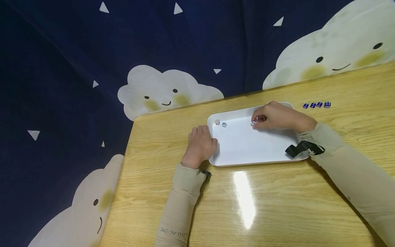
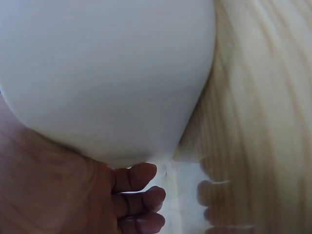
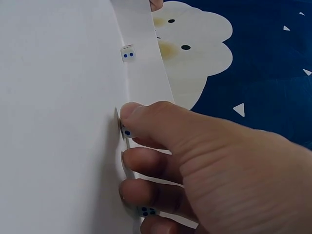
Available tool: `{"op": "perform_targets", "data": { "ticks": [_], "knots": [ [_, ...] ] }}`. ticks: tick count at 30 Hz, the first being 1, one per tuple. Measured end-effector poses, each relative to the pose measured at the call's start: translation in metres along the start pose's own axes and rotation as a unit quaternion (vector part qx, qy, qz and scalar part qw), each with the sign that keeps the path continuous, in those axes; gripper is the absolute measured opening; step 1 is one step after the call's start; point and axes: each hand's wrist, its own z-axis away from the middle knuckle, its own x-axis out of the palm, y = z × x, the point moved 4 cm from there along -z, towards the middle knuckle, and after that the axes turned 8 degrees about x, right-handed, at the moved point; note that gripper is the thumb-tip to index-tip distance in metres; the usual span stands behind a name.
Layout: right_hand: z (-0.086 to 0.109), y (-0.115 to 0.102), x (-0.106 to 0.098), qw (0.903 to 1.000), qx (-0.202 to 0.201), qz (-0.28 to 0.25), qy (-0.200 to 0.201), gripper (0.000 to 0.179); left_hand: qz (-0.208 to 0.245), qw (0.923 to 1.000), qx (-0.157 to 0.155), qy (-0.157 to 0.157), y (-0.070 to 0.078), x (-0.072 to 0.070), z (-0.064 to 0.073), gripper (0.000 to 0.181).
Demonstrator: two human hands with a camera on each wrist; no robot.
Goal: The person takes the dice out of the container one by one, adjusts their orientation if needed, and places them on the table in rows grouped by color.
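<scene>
A white tray [image 1: 256, 144] lies on the wooden table. My left hand [image 1: 201, 145] grips its left rim; in the left wrist view the fingers [image 2: 141, 200] curl beside the tray's white wall [image 2: 122, 97]. Inside the tray, near the back wall, my right hand [image 1: 276, 116] pinches a small white die [image 1: 253, 123] between thumb and fingers. The right wrist view shows this die [image 3: 127, 131] mostly covered by the thumb. Another white die [image 3: 147, 211] shows behind the lower fingers there. At the tray's back left corner sit a red-dotted die [image 1: 217, 122] and a blue-dotted die [image 1: 224, 125].
Several dark blue dice [image 1: 319, 105] stand in a row on the table, right of the tray. Behind the wooden table [image 1: 154, 178] hangs a dark blue curtain [image 1: 77, 51] with cloud faces. A black strap [image 1: 300, 148] hangs from the right wrist over the tray.
</scene>
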Motion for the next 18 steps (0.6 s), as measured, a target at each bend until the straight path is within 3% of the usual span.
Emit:
{"op": "perform_targets", "data": {
  "ticks": [8, 18],
  "knots": [
    [0.003, -0.004, -0.006, 0.9997, 0.005, -0.022, -0.003, 0.010, 0.000, 1.0000, 0.001, 0.000, 0.001, -0.001, 0.001, 0.036],
    [0.006, -0.006, -0.016, 0.9998, -0.006, -0.012, 0.015, 0.012, -0.003, 1.0000, -0.004, -0.006, 0.001, -0.001, 0.001, 0.036]
  ]
}}
